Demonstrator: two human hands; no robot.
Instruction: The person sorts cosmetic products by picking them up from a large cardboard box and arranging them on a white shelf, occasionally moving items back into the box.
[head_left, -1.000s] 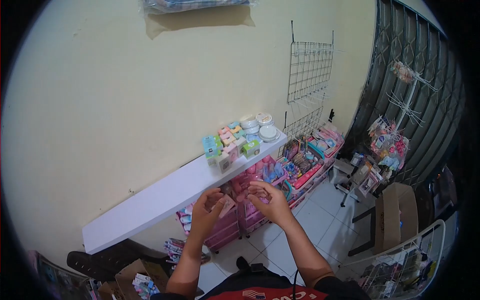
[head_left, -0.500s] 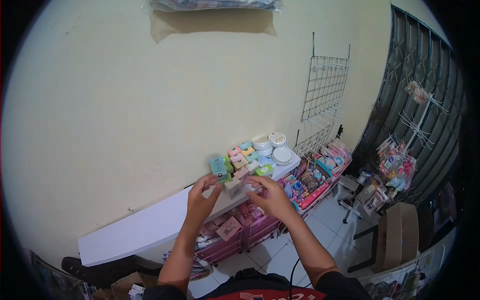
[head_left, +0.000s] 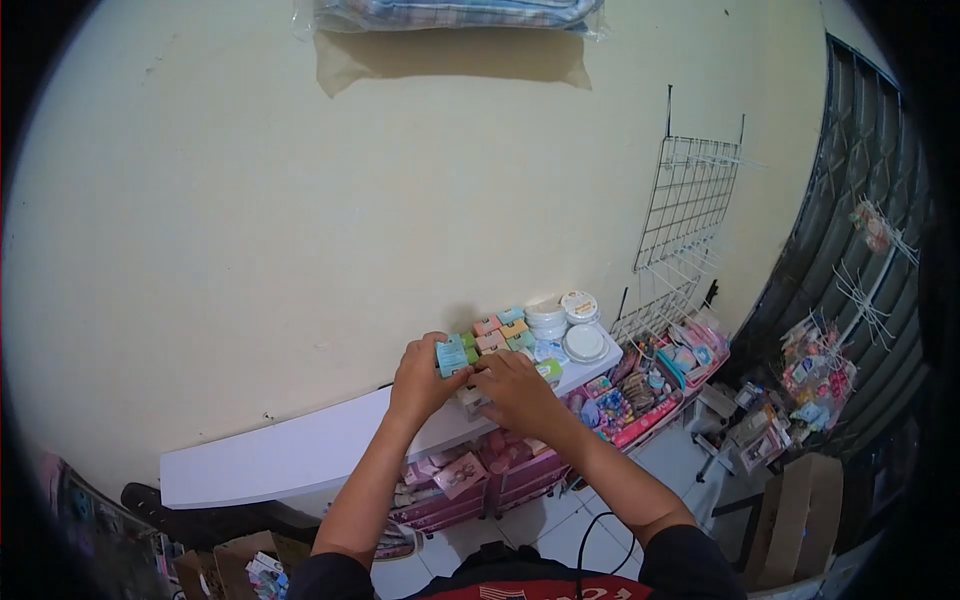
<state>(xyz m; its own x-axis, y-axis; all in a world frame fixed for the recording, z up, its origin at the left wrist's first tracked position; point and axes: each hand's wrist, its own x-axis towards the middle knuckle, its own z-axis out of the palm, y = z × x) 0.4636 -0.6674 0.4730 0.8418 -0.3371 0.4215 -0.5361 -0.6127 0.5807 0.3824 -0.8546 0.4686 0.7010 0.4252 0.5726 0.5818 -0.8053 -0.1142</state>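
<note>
On the white shelf (head_left: 290, 450) stand several small pastel boxes (head_left: 490, 341) in rows, pink, yellow and green. My left hand (head_left: 423, 378) is closed round the left side of a teal box (head_left: 452, 356) at the left end of the group. My right hand (head_left: 515, 390) is over the front boxes, its fingers bent beside the teal box; what its fingertips hold, if anything, is hidden. White round tubs (head_left: 584, 343) stand to the right of the boxes, with a green and white box (head_left: 549, 371) before them.
Pink baskets of goods (head_left: 525, 480) stand below the shelf. Farther right are a filled bin (head_left: 630, 390), a wire grid (head_left: 690, 200) on the wall, a rack with hanging items (head_left: 818, 360) and a cardboard box (head_left: 800, 520). An open carton (head_left: 250, 565) is at lower left.
Both hands have moved in closer to each other. My left hand has closed on the teal box, and my right hand has come over the front boxes. The view has shifted slightly.
</note>
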